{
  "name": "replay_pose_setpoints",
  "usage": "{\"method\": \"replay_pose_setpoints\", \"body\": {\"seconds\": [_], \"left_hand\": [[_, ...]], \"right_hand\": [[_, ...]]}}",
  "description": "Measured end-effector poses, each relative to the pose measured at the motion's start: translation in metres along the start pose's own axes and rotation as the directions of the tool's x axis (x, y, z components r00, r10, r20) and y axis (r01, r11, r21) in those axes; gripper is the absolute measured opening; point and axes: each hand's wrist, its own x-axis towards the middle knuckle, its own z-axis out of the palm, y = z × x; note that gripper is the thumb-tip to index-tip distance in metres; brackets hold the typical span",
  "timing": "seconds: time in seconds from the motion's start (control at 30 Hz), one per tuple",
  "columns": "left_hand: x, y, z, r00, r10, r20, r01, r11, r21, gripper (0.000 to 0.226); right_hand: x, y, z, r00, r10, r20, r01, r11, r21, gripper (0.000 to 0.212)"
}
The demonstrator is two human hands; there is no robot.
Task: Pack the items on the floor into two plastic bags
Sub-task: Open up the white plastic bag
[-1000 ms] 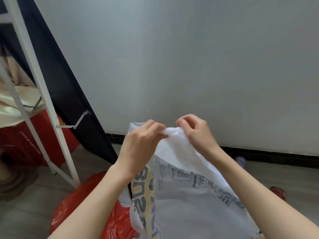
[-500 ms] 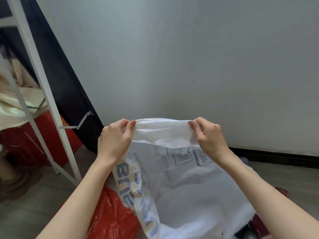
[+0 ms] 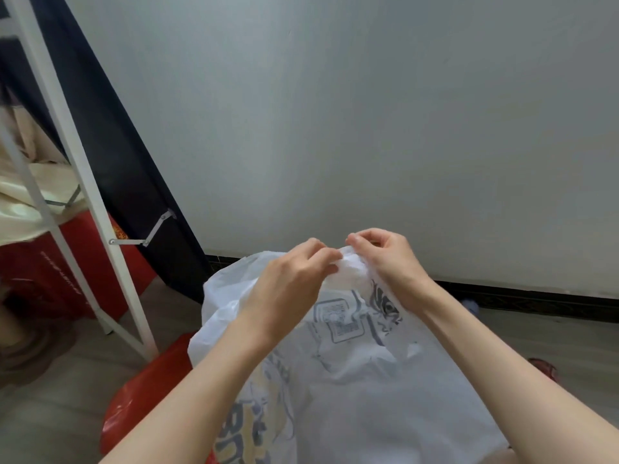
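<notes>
A white plastic bag (image 3: 361,373) with grey and yellow print hangs in front of me, its top edge bunched between my hands. My left hand (image 3: 291,279) pinches the bunched top from the left. My right hand (image 3: 388,259) pinches the same bunch from the right, fingertips almost meeting the left ones. A red plastic bag (image 3: 144,400) lies on the floor under my left forearm, partly hidden by the white bag. Whatever is inside either bag is hidden.
A white metal rack (image 3: 83,182) leans at the left with a dark panel (image 3: 127,182) behind it and a red bag (image 3: 67,269) under it. A white wall with a black skirting (image 3: 522,296) runs across. A small red item (image 3: 544,368) lies on the wooden floor at right.
Half a second ago my hands held the white bag's top edge stretched wide apart. They have come together at the middle, gathering the edge into a bunch.
</notes>
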Motion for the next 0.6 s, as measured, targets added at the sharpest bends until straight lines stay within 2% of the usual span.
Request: {"method": "replay_pose_setpoints", "body": {"seconds": [0.07,0.13,0.23,0.3,0.37,0.43,0.47,0.53,0.6], "left_hand": [[0.0,-0.006,-0.003,0.992,-0.116,-0.043,0.119,0.991,0.069,0.021],[0.0,-0.013,-0.009,0.957,-0.273,-0.1,0.285,0.951,0.122,0.016],[-0.001,-0.02,-0.019,0.888,-0.436,-0.147,0.455,0.879,0.141,0.012],[0.0,-0.022,-0.024,0.839,-0.513,-0.182,0.537,0.835,0.121,0.016],[0.0,-0.023,-0.028,0.791,-0.575,-0.209,0.6,0.796,0.078,0.019],[0.0,-0.025,-0.032,0.747,-0.628,-0.218,0.648,0.761,0.029,0.021],[0.0,-0.027,-0.035,0.73,-0.649,-0.213,0.662,0.75,-0.014,0.021],[0.001,-0.029,-0.04,0.728,-0.659,-0.187,0.65,0.751,-0.117,0.019],[0.0,-0.029,-0.045,0.765,-0.63,-0.136,0.602,0.773,-0.199,0.015]], "right_hand": [[0.002,0.004,-0.003,0.975,-0.178,-0.135,0.146,0.964,-0.22,0.009],[-0.001,0.006,-0.003,0.879,-0.445,-0.173,0.338,0.836,-0.432,0.011],[-0.007,0.009,-0.001,0.693,-0.72,-0.05,0.499,0.528,-0.688,0.028],[-0.01,0.011,0.003,0.612,-0.788,0.069,0.548,0.36,-0.755,0.031],[-0.013,0.015,0.012,0.565,-0.811,0.152,0.576,0.256,-0.776,0.033],[-0.013,0.022,0.022,0.552,-0.812,0.191,0.557,0.188,-0.809,0.032],[-0.012,0.026,0.025,0.569,-0.797,0.204,0.527,0.162,-0.834,0.035],[-0.007,0.031,0.026,0.66,-0.724,0.201,0.438,0.154,-0.886,0.051],[-0.001,0.033,0.02,0.735,-0.662,0.146,0.357,0.195,-0.914,0.065]]}}
